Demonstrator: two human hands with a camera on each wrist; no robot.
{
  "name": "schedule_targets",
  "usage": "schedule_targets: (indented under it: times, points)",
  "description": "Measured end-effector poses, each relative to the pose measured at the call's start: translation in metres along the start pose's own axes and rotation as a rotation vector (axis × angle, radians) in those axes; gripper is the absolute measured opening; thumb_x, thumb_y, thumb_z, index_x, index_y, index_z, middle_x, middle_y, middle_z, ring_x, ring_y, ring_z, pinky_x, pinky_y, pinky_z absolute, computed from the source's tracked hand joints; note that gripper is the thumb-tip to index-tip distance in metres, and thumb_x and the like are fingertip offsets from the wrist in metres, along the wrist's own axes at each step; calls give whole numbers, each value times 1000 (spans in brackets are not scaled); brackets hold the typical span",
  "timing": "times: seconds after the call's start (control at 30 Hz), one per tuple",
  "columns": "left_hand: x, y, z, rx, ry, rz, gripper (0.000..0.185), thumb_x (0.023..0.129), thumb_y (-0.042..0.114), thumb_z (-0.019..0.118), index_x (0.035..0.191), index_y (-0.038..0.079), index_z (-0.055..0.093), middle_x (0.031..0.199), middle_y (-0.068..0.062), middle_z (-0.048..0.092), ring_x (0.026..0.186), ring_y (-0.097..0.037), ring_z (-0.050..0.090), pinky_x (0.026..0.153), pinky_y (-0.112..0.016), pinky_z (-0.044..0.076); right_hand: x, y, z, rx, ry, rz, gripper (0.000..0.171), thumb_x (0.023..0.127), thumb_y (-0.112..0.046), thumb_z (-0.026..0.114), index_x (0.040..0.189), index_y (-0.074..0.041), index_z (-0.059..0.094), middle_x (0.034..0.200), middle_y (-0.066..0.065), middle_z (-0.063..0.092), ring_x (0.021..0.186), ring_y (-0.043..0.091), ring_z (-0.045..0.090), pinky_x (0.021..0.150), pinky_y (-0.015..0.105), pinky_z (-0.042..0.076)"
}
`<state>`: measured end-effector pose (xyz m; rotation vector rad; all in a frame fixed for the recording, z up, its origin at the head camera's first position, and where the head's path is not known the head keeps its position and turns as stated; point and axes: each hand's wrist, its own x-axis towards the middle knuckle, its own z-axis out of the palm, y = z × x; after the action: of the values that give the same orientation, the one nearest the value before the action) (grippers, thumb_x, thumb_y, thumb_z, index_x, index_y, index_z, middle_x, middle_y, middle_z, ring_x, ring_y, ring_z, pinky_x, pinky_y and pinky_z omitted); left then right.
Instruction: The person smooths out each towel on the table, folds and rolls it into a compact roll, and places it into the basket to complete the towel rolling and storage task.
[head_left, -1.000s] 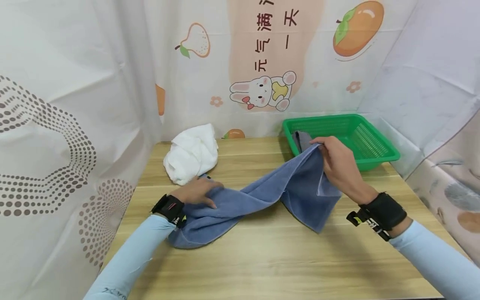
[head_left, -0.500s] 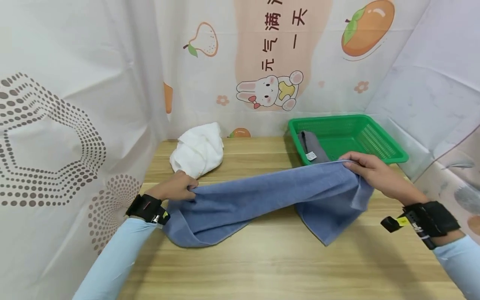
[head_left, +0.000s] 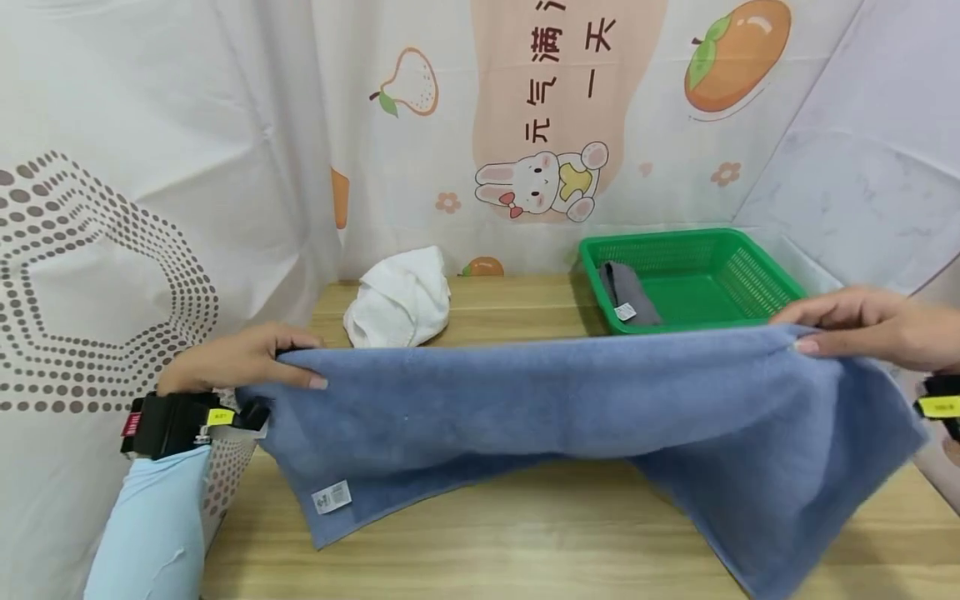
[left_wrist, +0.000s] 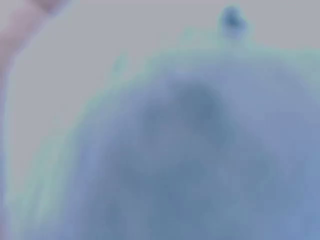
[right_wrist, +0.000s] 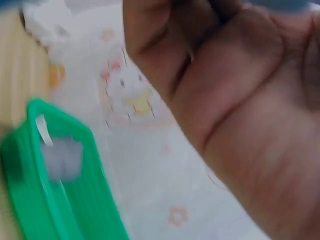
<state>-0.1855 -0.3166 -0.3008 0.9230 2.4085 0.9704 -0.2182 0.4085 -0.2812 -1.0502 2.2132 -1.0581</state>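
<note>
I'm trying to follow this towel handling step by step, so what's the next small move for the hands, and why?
Probably lower the blue towel flat onto the table. The left hand and right hand each pinch a top corner, pulling it wide, while its lower edge already drags on the wood, the right side sagging lower.

Towel [head_left: 540, 400] stretched left to right above table [head_left: 525, 542], near side. Left hand [head_left: 232, 360] at towel's left top corner, right hand [head_left: 870, 323] at right top corner. Lower edge of towel drapes onto table; label tag [head_left: 332, 497] at lower left. Crumpled cloth [head_left: 399, 298] on table behind towel, left of centre. Basket [head_left: 757, 275] on table at back right. Folded cloth [head_left: 628, 293] inside basket, at its left side. Curtain [head_left: 187, 167] behind and left of table.
</note>
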Motion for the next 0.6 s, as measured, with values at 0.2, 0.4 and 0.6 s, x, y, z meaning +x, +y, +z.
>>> schedule_targets:
  times: [0.2, 0.4, 0.6]
  points:
    - [34, -38, 9, 267, 405, -111, 15, 88, 23, 84, 91, 19, 69, 76, 1, 58, 69, -18, 52, 65, -33, 43, 39, 31, 7, -408, 402, 241, 24, 101, -13, 68, 123, -17, 73, 114, -2, 73, 97, 3, 64, 74, 17, 49]
    - [57, -80, 31, 448, 582, -87, 20, 81, 4, 87, 83, 11, 67, 75, -2, 56, 69, -20, 47, 68, -38, 38, 63, 71, 31, -650, 580, 107, 23, 89, 0, 78, 107, -15, 79, 94, 0, 75, 82, 12, 67, 69, 18, 48]
    - [42, -94, 37, 333, 433, -93, 31, 77, -10, 83, 72, 13, 63, 74, 3, 56, 69, -16, 48, 66, -33, 42, 53, 76, 46, -656, 536, 9, 30, 83, 4, 81, 102, -20, 77, 91, -9, 71, 81, 6, 65, 71, 16, 46]
